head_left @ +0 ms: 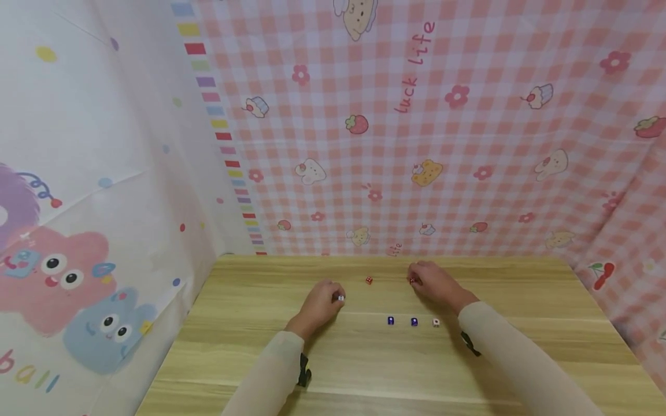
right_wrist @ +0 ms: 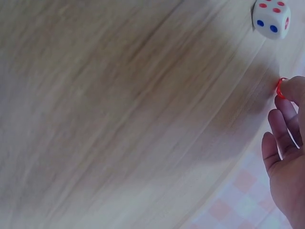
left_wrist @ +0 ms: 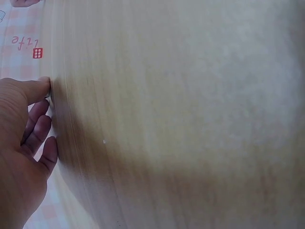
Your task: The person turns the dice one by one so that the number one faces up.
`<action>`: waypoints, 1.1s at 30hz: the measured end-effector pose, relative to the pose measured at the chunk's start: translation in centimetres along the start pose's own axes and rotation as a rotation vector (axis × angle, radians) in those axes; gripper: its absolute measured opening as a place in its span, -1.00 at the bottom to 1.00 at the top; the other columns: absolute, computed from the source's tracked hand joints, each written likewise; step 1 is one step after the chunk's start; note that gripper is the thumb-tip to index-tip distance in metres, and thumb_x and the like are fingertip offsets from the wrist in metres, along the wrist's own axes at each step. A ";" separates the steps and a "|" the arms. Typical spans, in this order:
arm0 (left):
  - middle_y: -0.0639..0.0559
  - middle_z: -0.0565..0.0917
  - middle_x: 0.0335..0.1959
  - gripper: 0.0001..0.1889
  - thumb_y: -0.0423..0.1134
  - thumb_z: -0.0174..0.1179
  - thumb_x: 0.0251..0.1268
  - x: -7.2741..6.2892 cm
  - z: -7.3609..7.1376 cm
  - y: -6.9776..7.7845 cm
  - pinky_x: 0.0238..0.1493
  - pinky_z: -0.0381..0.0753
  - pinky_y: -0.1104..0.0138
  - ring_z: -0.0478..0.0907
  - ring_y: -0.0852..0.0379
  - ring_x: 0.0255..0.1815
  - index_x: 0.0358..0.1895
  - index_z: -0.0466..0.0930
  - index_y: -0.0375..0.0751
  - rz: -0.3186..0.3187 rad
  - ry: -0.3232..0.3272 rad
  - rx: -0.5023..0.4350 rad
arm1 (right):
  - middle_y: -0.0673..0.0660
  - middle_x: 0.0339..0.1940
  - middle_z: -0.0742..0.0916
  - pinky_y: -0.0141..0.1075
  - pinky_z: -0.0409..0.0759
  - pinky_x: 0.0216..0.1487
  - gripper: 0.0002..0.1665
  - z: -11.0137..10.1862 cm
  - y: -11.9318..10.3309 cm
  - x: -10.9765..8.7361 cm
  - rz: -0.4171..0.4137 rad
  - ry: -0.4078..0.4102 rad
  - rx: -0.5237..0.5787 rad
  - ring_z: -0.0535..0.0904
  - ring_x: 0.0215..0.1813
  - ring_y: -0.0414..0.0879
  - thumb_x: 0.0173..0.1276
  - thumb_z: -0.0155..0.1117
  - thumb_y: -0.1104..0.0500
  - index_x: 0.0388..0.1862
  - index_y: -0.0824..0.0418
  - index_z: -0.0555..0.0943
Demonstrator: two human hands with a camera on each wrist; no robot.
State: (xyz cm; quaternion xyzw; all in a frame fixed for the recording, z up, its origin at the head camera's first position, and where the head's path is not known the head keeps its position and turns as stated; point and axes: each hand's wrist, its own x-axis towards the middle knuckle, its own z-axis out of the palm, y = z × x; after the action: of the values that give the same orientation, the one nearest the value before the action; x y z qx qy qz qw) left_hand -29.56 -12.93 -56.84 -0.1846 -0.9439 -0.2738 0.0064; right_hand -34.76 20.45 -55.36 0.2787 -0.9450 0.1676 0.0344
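Between the thumb and fingers of my left hand [head_left: 319, 303] is a small white die [head_left: 341, 298], pinched low over the table. In the left wrist view, the left hand [left_wrist: 21, 133] mostly covers that die. Farther right, my right hand [head_left: 435, 283] pinches a red die [head_left: 412, 281], which shows as a red edge [right_wrist: 279, 88] at the thumb in the right wrist view. Another red die [head_left: 369, 280] lies between the two hands. Nearer me, a row holds a blue die [head_left: 391, 320], a second blue die [head_left: 414, 322] and a white die [head_left: 436, 323].
The dice lie on a light wood-grain table [head_left: 359, 375]. A pink checked cloth [head_left: 395, 144] hangs behind its far edge, and a white cartoon-print sheet [head_left: 130, 231] hangs along the left side. Each wrist carries a dark strap [head_left: 304, 370].
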 end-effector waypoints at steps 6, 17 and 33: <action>0.10 0.54 -0.29 -0.95 -0.30 0.37 0.36 0.0 0.0 0.0 -0.17 0.53 0.31 0.44 0.18 -0.24 -0.20 0.71 -0.08 0.002 -0.002 0.007 | 0.02 -0.28 0.67 -0.06 0.63 -0.05 -0.89 -0.3 0.0 -0.1 -0.018 0.001 -0.037 0.59 -0.16 -0.04 0.35 0.40 0.29 -0.25 0.11 0.65; 0.09 0.55 -0.30 -0.93 -0.32 0.38 0.33 0.0 -0.1 0.1 -0.17 0.53 0.31 0.45 0.18 -0.25 -0.19 0.72 -0.09 0.006 0.004 0.005 | 0.04 -0.20 0.68 -0.07 0.64 0.03 -0.86 -0.1 0.0 -0.4 -0.048 0.015 -0.094 0.60 -0.09 -0.01 0.34 0.35 0.33 -0.19 0.12 0.74; 0.09 0.57 -0.28 -0.95 -0.31 0.38 0.34 -0.1 -0.2 0.3 -0.14 0.56 0.29 0.47 0.18 -0.23 -0.21 0.71 -0.08 0.006 0.008 0.003 | 0.03 -0.20 0.67 -0.03 0.61 0.04 -0.86 0.2 0.6 -0.4 0.017 -0.024 -0.024 0.58 -0.07 -0.02 0.34 0.42 0.22 -0.14 0.14 0.68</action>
State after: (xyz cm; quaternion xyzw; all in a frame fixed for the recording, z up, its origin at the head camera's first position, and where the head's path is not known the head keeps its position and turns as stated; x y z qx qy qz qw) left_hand -29.40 -12.84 -56.48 -0.1865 -0.9437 -0.2731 0.0115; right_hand -34.71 21.06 -55.76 0.2720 -0.9497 0.1532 0.0251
